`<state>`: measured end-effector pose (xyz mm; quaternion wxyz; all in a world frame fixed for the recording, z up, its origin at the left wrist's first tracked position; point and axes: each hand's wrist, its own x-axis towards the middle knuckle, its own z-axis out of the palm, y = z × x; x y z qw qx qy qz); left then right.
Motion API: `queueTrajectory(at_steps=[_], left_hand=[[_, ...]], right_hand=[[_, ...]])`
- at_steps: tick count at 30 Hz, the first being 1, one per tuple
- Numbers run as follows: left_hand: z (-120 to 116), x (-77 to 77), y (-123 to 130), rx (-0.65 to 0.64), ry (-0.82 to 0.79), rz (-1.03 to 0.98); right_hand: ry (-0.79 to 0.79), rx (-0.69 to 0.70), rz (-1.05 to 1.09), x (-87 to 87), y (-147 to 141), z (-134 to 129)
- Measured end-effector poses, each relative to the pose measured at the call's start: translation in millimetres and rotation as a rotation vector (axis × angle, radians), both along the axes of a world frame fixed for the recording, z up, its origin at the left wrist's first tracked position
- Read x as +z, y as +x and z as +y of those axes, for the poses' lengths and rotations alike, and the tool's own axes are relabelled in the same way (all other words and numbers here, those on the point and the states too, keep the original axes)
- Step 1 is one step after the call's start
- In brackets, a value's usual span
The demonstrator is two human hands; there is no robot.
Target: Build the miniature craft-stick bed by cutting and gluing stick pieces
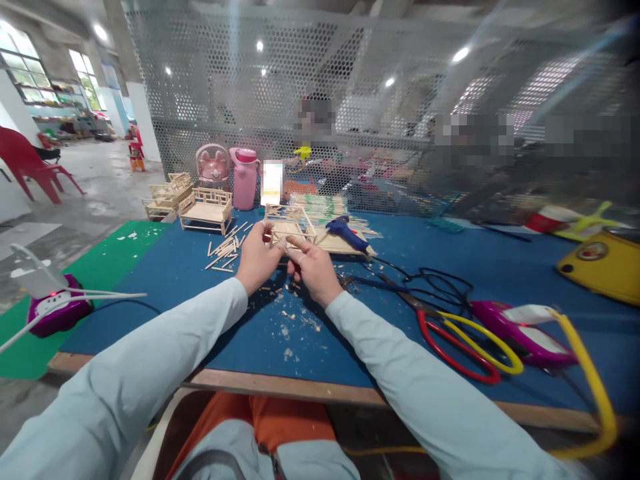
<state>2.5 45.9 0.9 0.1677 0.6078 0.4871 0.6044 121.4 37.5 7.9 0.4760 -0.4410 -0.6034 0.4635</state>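
Note:
A small wooden frame (pixel 293 223) of thin sticks stands on the blue table in front of me. My left hand (pixel 259 257) is closed on its near left side. My right hand (pixel 314 268) touches the near edge, its fingers bent together close to the left fingertips; anything between them is too small to make out. Just right of the frame lies a blue glue gun (pixel 346 233) on a wooden board. Loose short sticks (pixel 225 250) are scattered left of my left hand.
Finished-looking miniature wooden benches (pixel 206 210), a pink jug (pixel 245 180) and a lit phone (pixel 271 182) stand behind. Scissors (pixel 457 340), black cable and purple power strips (pixel 525 333) lie right, another strip (pixel 57 303) left. Beyond the mesh screen (pixel 225 87) is a person.

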Motion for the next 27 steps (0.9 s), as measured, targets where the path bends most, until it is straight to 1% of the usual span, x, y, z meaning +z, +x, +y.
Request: queueTrajectory(at_steps=[5, 12, 20, 24, 27], left_hand=[[-0.9, 3.9, 3.6, 0.016, 0.032, 0.013], [0.6, 2.4, 4.4, 0.036, 0.018, 0.01], [1.9, 3.0, 4.8, 0.036, 0.007, 0.004], [-0.9, 2.9, 3.3, 0.031, 0.005, 0.0], [-2.4, -0.1, 0.3, 0.04, -0.017, 0.017]], right_hand=[[0.016, -0.019, -0.006, -2.1, 0.2, 2.0], [0.027, 0.008, -0.009, -1.2, 0.5, -0.4], [0.024, 0.002, -0.003, -2.0, -0.2, -1.1], [0.025, -0.082, -0.003, -3.6, 2.1, -0.2], [0.001, -0.141, 0.013, -3.0, 3.8, 0.9]])
